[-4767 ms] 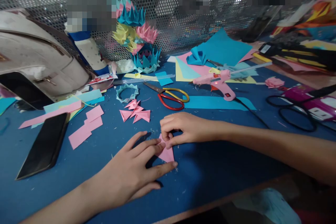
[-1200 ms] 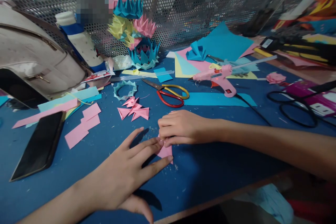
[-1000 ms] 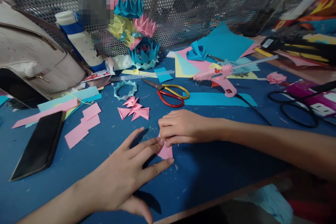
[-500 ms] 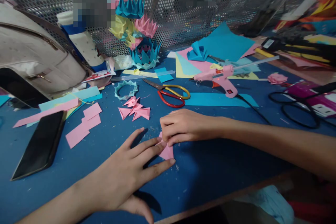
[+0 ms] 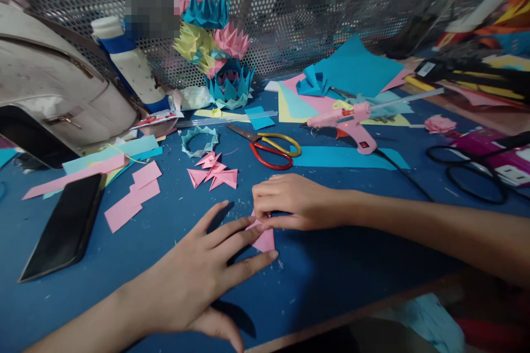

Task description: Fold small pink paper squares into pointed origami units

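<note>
A small folded piece of pink paper (image 5: 264,240) lies on the blue table under both hands. My left hand (image 5: 202,267) is spread open, its fingertips pressing on the paper's left side. My right hand (image 5: 290,201) has its fingers curled and pinched at the paper's upper part, which they cover. Just beyond lie several folded pink paper pieces (image 5: 213,172) and a light-blue folded paper ring (image 5: 200,142). Scissors (image 5: 271,150) with one red and one yellow handle rest behind my right hand.
A pink glue gun (image 5: 345,124) with a black cord lies over a blue paper strip (image 5: 351,158). Pink paper rectangles (image 5: 143,190) and a phone (image 5: 62,226) are on the left. Folded paper flowers (image 5: 229,85) stand at the back, near a bottle (image 5: 132,66) and a bag (image 5: 53,71).
My right hand has shifted very slightly at the paper, its fingers still pinched. My left hand keeps its place. The view has moved a little.
</note>
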A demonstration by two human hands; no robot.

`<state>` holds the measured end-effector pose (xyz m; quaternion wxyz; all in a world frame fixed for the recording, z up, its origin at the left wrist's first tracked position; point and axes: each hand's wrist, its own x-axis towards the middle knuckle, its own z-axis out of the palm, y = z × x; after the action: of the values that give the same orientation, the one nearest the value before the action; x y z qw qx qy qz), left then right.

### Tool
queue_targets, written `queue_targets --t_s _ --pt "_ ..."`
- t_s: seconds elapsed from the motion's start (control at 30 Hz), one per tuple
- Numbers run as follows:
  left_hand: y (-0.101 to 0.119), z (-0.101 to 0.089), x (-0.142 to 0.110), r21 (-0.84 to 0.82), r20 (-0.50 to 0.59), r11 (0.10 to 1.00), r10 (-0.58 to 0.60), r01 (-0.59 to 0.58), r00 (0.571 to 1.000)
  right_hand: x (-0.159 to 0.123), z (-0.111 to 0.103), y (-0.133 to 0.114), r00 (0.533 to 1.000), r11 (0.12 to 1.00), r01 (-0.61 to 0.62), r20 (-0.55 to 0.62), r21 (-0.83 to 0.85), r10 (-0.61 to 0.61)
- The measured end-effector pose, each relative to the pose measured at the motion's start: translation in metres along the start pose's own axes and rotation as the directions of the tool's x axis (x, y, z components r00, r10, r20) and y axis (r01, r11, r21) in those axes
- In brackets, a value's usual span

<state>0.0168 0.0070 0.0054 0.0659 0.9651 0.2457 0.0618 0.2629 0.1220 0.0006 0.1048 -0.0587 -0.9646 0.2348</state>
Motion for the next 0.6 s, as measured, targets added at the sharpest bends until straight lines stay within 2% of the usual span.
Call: queue_targets --t_s 0.27,0.6 --pt "0.0035 -0.0002 -0.0002 -0.056 0.001 0.998 -0.032 0.032 0.999 0.0006 0.0029 -0.0008 0.998 0.987 0.053 -0.009 -0.153 -0.055" --pt "0.0055 -0.0041 0.0025 -0.106 0.125 0.993 -0.041 0.055 0.991 -0.0002 0.0035 -0.0027 0.996 0.967 0.083 -0.016 -0.241 -0.089"
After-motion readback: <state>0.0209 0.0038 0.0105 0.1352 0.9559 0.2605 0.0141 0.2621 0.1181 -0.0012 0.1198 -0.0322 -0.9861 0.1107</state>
